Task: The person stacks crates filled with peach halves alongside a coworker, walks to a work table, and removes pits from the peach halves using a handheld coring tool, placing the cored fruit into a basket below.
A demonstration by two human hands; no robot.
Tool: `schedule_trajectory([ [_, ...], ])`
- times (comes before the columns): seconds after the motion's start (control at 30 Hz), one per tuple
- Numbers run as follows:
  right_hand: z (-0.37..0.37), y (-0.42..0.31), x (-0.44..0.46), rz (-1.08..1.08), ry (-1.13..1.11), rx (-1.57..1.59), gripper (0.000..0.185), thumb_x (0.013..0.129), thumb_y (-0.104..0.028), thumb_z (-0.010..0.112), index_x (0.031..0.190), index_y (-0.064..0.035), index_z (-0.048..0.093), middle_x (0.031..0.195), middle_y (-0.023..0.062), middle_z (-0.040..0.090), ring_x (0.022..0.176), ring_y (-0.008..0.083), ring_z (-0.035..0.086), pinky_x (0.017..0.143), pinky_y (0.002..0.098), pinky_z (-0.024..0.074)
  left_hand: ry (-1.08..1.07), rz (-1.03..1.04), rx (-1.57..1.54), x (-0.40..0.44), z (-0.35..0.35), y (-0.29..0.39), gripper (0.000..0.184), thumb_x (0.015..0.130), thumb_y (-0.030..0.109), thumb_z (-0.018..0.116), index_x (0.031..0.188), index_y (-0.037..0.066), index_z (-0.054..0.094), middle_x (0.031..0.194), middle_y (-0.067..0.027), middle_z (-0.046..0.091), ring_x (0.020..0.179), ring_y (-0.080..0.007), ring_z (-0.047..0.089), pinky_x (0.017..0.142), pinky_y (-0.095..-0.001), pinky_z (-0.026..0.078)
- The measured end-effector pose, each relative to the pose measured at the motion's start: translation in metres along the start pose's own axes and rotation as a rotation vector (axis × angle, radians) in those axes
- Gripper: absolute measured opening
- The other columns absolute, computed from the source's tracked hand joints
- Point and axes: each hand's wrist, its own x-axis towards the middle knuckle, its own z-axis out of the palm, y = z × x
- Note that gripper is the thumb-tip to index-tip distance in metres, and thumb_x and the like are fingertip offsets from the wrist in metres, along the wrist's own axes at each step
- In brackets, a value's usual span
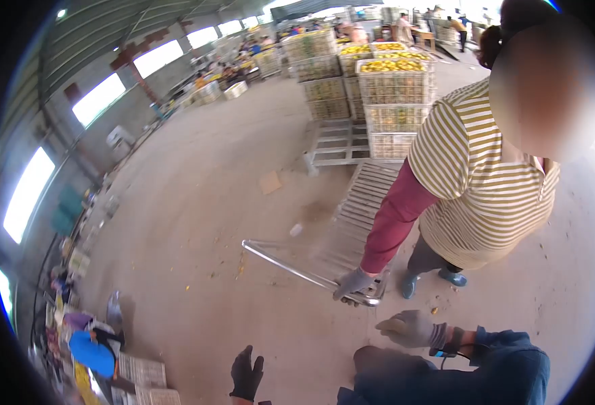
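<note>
My left hand (246, 373), in a dark glove, is raised at the bottom with thumb and fingers apart, holding nothing. My right hand (409, 329), in a grey glove with a band at the wrist, reaches leftward with loosely extended fingers and nothing visible in them. Just beyond it, a co-worker's gloved hand (355, 283) grips the metal handle (291, 268) of a flat cart. The slatted cart bed (361, 209) stretches away behind that handle. Neither of my hands touches the cart.
The co-worker in a striped shirt (476, 175) stands close on the right. Stacked crates (395, 88) of yellow fruit stand behind, near a slatted pallet (338, 143). A person in blue (91, 352) is beside crates (142, 371) at lower left. Cardboard (269, 182) lies on the floor.
</note>
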Motion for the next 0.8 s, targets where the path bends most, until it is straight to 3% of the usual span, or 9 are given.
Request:
schedule_trajectory([
  [0.17,0.042,-0.001,0.098,-0.049,0.219,-0.193,0.030,0.086,-0.023,0.066,0.110,-0.0053,0.060,0.095,0.0137,0.064,0.088,0.0343,0.065,0.065,0.0434,0.0528,0.106,0.532,0.015,0.184,0.028,0.016,0.076,0.081,0.038,0.071,0.141,0.004,0.040,0.141,-0.0197,0.044,0.134,-0.0384,0.039,0.108,-0.0492,0.034],
  [0.27,0.083,0.043,0.128,0.194,0.198,-0.313,0.037,0.088,-0.032,0.063,0.113,-0.0040,0.057,0.100,0.0159,0.063,0.096,0.0376,0.063,0.069,0.0467,0.0521,0.118,0.706,-0.013,0.247,0.040,0.058,0.079,0.081,0.044,0.070,0.142,0.004,0.040,0.143,-0.0191,0.041,0.136,-0.0374,0.036,0.110,-0.0508,0.030],
  [0.4,0.086,0.075,0.126,0.586,-0.210,-0.325,0.054,0.089,-0.052,0.057,0.112,-0.0025,0.057,0.096,0.0197,0.064,0.086,0.0415,0.065,0.072,0.0512,0.0501,-0.070,0.913,0.107,0.298,0.072,0.094,0.084,0.079,0.054,0.069,0.142,0.006,0.042,0.143,-0.0169,0.043,0.136,-0.0348,0.036,0.111,-0.0513,0.027],
  [0.43,0.082,0.070,0.120,0.659,-0.247,-0.385,0.063,0.089,-0.061,0.053,0.119,-0.0056,0.057,0.105,0.0205,0.063,0.097,0.0400,0.062,0.082,0.0497,0.0488,-0.164,0.939,0.138,0.302,0.082,0.099,0.085,0.078,0.056,0.069,0.142,0.007,0.042,0.143,-0.0170,0.044,0.136,-0.0344,0.037,0.112,-0.0507,0.027],
  [0.47,0.079,0.072,0.113,0.690,-0.226,-0.411,0.061,0.089,-0.060,0.054,0.117,-0.0054,0.058,0.103,0.0202,0.064,0.096,0.0396,0.063,0.082,0.0496,0.0488,-0.261,0.964,0.176,0.305,0.090,0.100,0.086,0.077,0.057,0.070,0.142,0.007,0.043,0.142,-0.0171,0.045,0.136,-0.0340,0.038,0.112,-0.0501,0.027],
  [0.5,0.074,0.076,0.102,0.720,-0.209,-0.435,0.059,0.088,-0.059,0.055,0.114,-0.0053,0.059,0.101,0.0198,0.064,0.094,0.0391,0.063,0.081,0.0495,0.0488,-0.204,1.005,0.139,0.310,0.111,0.098,0.080,0.078,0.059,0.066,0.139,0.011,0.048,0.138,-0.0128,0.050,0.132,-0.0317,0.043,0.110,-0.0533,0.027],
  [0.67,0.053,0.078,0.046,0.784,-0.044,-0.441,0.044,0.083,-0.048,0.065,0.098,-0.0067,0.063,0.087,0.0141,0.064,0.087,0.0344,0.064,0.076,0.0483,0.0480,-0.611,1.089,-0.021,0.328,0.123,0.125,0.069,0.077,0.060,0.067,0.128,0.014,0.058,0.105,-0.0143,0.069,0.099,-0.0322,0.066,0.090,-0.0476,0.048],
  [0.7,0.048,0.073,0.038,0.834,-0.074,-0.459,0.042,0.082,-0.046,0.066,0.098,-0.0069,0.064,0.088,0.0138,0.065,0.088,0.0347,0.064,0.080,0.0484,0.0469,-0.724,1.098,-0.105,0.327,0.122,0.132,0.067,0.077,0.059,0.067,0.126,0.015,0.060,0.097,-0.0142,0.071,0.091,-0.0322,0.069,0.084,-0.0462,0.052],
  [0.8,0.039,0.059,0.023,0.929,-0.110,-0.549,0.039,0.079,-0.042,0.069,0.099,-0.0086,0.065,0.090,0.0124,0.065,0.092,0.0349,0.063,0.091,0.0496,0.0429,-0.738,1.163,-0.129,0.296,0.137,0.153,0.061,0.078,0.053,0.071,0.124,0.014,0.061,0.090,-0.0152,0.071,0.082,-0.0320,0.070,0.072,-0.0432,0.055],
])
